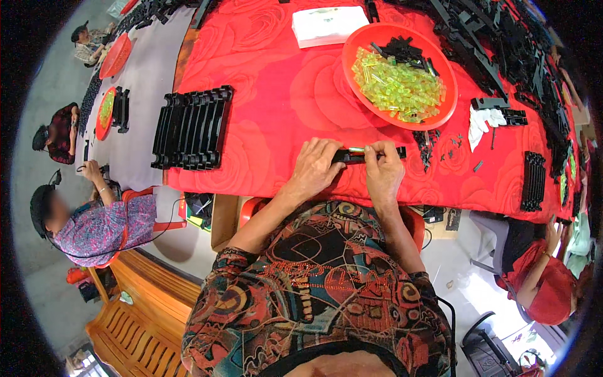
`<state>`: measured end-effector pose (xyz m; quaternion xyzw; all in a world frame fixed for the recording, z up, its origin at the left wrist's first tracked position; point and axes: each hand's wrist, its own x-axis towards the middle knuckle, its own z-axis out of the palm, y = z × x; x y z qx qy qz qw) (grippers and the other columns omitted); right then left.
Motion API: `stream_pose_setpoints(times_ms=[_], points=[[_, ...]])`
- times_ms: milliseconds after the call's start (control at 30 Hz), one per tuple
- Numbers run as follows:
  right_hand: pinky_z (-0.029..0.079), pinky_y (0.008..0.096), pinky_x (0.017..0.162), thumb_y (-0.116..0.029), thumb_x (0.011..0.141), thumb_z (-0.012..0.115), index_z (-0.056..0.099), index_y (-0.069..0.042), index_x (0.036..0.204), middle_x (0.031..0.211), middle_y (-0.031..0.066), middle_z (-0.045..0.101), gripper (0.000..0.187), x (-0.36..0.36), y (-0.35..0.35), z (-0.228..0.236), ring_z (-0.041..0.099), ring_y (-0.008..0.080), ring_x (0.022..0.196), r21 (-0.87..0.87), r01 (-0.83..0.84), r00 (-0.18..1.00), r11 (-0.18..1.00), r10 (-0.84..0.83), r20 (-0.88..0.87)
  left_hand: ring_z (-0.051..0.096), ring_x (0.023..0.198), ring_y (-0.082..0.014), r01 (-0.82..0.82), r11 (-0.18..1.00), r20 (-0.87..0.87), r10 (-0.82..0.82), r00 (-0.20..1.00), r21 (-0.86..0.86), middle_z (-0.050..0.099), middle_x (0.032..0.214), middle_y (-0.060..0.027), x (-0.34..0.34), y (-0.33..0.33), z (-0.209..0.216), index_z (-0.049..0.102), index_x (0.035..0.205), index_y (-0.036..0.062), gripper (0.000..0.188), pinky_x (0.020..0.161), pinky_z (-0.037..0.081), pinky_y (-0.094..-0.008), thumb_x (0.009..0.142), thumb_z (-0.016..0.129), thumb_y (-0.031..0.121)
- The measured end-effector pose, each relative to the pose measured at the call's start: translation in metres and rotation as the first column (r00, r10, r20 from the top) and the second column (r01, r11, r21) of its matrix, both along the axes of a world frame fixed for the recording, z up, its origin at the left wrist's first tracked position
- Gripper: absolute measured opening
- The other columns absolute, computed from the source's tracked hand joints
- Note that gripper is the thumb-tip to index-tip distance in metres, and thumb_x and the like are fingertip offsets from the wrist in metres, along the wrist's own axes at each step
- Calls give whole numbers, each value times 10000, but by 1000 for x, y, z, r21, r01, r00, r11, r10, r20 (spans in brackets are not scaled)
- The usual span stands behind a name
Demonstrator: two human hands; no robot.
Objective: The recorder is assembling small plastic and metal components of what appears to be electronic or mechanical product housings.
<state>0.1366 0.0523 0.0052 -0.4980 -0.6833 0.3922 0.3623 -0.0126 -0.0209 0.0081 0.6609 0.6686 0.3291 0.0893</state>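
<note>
Just in front of my body, at the near edge of the red-covered table, I hold a long black plastic holder (352,158) level. My left hand (312,166) is closed round its left end. My right hand (384,171) grips it farther right, fingertips pinched near a small yellow-green clear tube (357,150) lying in the holder's top. The holder's right end sticks out past my right fingers. Beyond my hands, a red bowl (448,103) contains many loose yellow-green tubes (399,89) and small black pieces (402,51).
A row of black holders (192,128) lies to the left. A white box (329,26) stands behind, beside the bowl. Small black bits (427,149), white crumpled tissue (483,124) and another black stack (534,182) lie right. Black parts (468,47) pile far right. Other people sit at both sides.
</note>
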Motion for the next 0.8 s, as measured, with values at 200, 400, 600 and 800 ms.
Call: stream_pose_setpoints(times_ms=[200,400,600,800], points=[[460,399,644,-85,829,616,536,-11,831,773,143,578,109,2,1,2,587,302,705,-10,-29,999,1000,29,12,554,879,-323,24,996,9,-25,1000,90,598,976,-132,-1,-2,-1,551,991,10,382,741,422,-410,659,738,40],[458,414,623,-83,828,617,529,-31,841,768,140,571,103,4,2,6,585,320,700,77,-89,989,993,80,121,550,898,-314,34,989,-4,-34,999,146,590,995,-126,1,-2,-4,566,980,14,360,742,422,-409,659,728,29],[461,431,592,-92,834,620,527,-44,856,779,136,575,107,0,2,-6,586,339,703,195,-85,987,977,56,152,536,894,-292,73,981,-98,-56,994,179,561,1003,-103,6,0,-5,610,979,41,342,736,421,-399,650,703,16],[467,419,567,-99,845,607,546,-43,872,808,130,571,86,-1,-1,-10,591,336,697,281,-89,987,956,47,154,536,884,-284,70,979,-202,-31,979,193,553,1004,-103,9,0,-12,627,1010,59,341,725,420,-394,673,649,14]])
